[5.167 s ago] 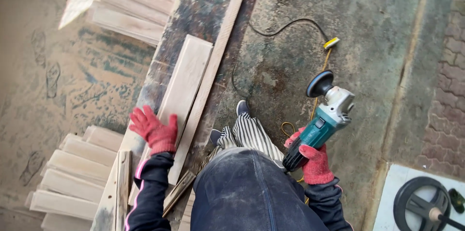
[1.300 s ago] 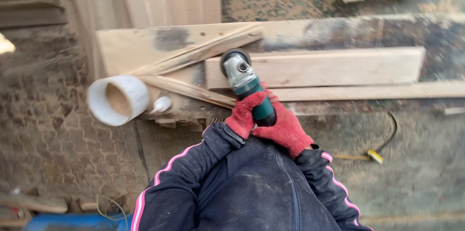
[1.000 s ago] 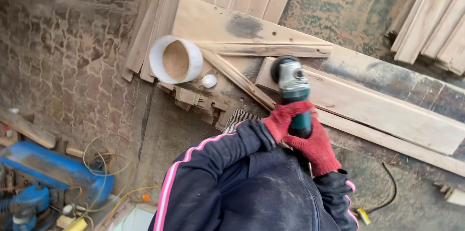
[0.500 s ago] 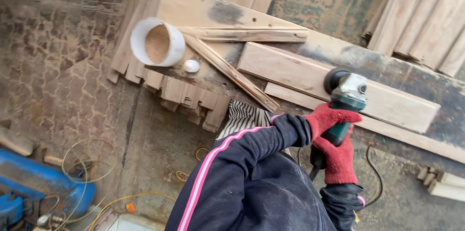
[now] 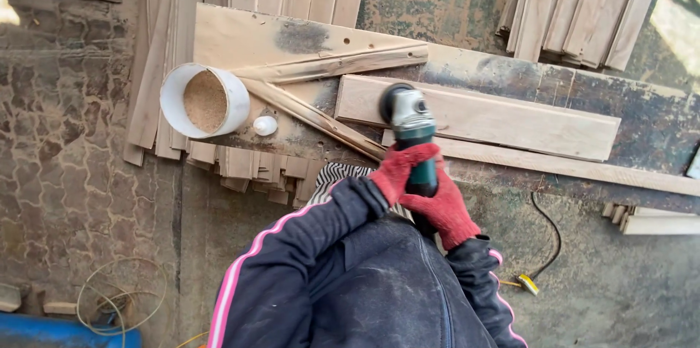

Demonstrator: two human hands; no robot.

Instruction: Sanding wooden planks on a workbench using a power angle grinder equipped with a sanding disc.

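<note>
Angle grinder [image 5: 410, 129], likely heavy and rigid: left hand [image 5: 397, 168] and right hand [image 5: 441, 208] clasp its body, disc on plank [image 5: 503, 116] near workbench's [image 5: 656, 129] front edge.

green angle grinder [image 5: 412, 136] on a pale wooden plank [image 5: 477, 117]

the grinder has a silver gear head, a dark round disc and a green body; it points away from the person, head down on the near left end of the plank. the plank is long, flat and light, lying crosswise on a dark stained workbench [image 5: 642, 111], its right end angled slightly toward the person, a thinner strip just beside its near edge.
</note>
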